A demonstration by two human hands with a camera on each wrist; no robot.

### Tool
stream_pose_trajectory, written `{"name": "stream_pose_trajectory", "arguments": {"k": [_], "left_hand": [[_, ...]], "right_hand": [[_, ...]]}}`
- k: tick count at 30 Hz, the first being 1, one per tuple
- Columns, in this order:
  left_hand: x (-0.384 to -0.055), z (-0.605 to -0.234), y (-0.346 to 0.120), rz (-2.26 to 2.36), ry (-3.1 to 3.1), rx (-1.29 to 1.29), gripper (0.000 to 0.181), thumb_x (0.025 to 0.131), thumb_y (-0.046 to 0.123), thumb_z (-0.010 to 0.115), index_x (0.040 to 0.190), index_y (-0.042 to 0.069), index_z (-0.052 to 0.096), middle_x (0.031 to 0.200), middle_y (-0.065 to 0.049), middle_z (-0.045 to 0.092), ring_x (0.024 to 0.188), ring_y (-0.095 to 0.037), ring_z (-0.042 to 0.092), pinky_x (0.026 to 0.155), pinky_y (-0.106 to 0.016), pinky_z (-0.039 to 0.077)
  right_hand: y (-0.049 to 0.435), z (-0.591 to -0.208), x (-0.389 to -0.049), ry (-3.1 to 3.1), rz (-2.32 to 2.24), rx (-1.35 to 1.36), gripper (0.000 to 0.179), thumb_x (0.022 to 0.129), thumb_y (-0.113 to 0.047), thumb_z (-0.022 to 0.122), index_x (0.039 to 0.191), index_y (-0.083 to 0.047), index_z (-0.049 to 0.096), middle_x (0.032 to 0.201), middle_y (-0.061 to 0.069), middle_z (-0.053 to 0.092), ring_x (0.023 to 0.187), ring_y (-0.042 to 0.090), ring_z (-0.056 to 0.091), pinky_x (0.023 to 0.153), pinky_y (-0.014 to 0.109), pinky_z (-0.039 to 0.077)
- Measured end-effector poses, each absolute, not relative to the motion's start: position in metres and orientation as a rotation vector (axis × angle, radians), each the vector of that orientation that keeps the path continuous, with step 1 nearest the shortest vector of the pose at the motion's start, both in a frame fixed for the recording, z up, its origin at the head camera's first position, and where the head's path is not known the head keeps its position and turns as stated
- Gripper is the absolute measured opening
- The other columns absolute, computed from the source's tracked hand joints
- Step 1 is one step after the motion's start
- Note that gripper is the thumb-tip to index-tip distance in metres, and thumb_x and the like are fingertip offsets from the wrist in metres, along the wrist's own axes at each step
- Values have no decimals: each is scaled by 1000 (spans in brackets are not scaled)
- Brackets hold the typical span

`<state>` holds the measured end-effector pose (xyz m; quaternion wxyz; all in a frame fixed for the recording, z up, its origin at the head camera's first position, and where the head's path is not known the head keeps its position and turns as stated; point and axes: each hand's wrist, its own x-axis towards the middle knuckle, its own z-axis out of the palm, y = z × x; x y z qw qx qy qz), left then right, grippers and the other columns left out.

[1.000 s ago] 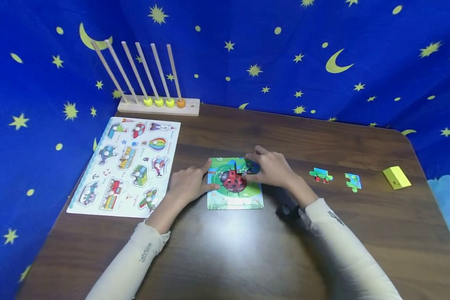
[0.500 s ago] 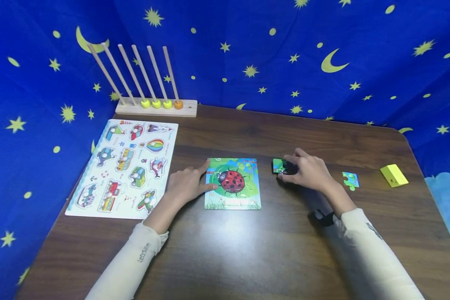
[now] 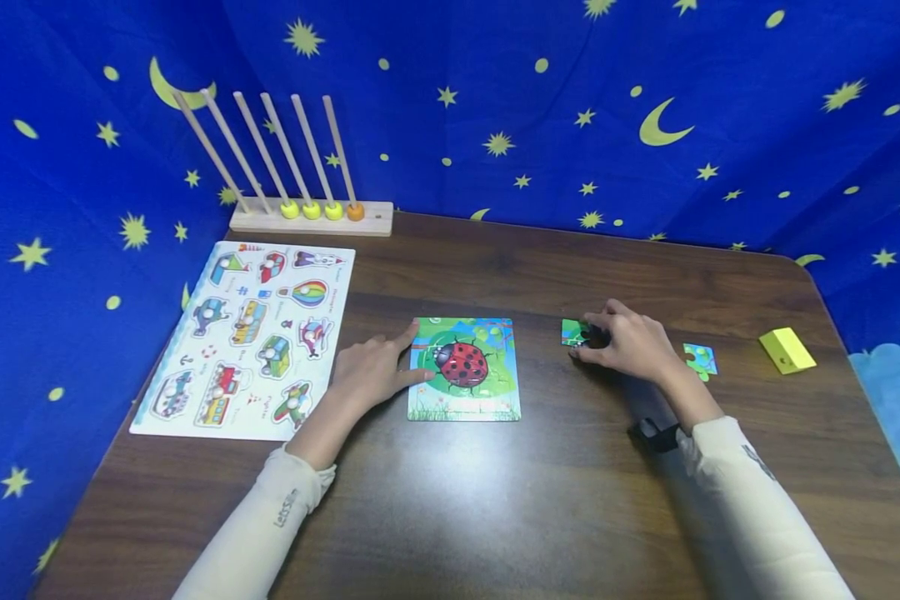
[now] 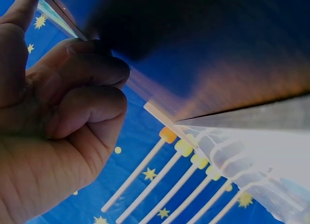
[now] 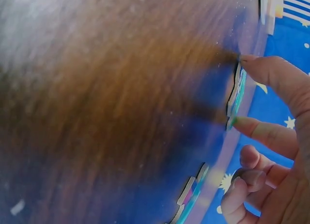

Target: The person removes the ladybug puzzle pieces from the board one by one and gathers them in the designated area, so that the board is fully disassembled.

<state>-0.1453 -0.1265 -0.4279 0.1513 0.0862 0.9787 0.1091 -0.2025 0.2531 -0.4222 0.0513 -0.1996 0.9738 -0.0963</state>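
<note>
Mid-frame, ladybird board (image 3: pixel 465 367) looks whole, straight-fingered left hand (image 3: pixel 367 373) touching it; right hand (image 3: pixel 633 343) pinches a loose piece (image 3: pixel 572 332), another piece (image 3: pixel 702 358) lies right

The left sleeve (image 3: pixel 251 533) is cream and close-fitting, wrinkled at its cuff (image 3: pixel 307 477) and printed lengthwise with dark lettering (image 3: pixel 286 508) that begins "Lets". The matching right sleeve (image 3: pixel 765 512) bears a dark mark (image 3: pixel 758 462), illegible here, with a blocky black device (image 3: pixel 656 435) beside its end. Both hands (image 3: pixel 367 375) are bare.
</note>
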Motion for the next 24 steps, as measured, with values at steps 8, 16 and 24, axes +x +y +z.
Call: {"name": "stream_pose_trajectory", "arguments": {"k": [8,16,24], "left_hand": [[-145,-427,-124,314,2806,249,90,86,69,61,158,27,26,133,-24,60,79,-34,64,60,-41,48],[-148,-423,-127,366,2787,269,90,85,68,63,157,26,28,123,-23,66,63,-25,55,52,-35,39],[-130,-417,-103,336,2869,326,83,86,68,61,154,25,39,125,-21,66,80,-33,67,57,-41,48]], "right_hand": [[252,-422,-198,2954,-344,-614,68,81,-48,78,131,-5,64,96,11,55,64,18,46,50,29,36],[216,-421,-178,2874,-479,-862,64,81,-47,80,133,-14,65,95,8,55,58,11,39,50,26,30],[179,-425,-165,2814,-532,-1030,62,81,-45,80,131,-12,66,93,4,54,62,8,37,50,22,28]]}}
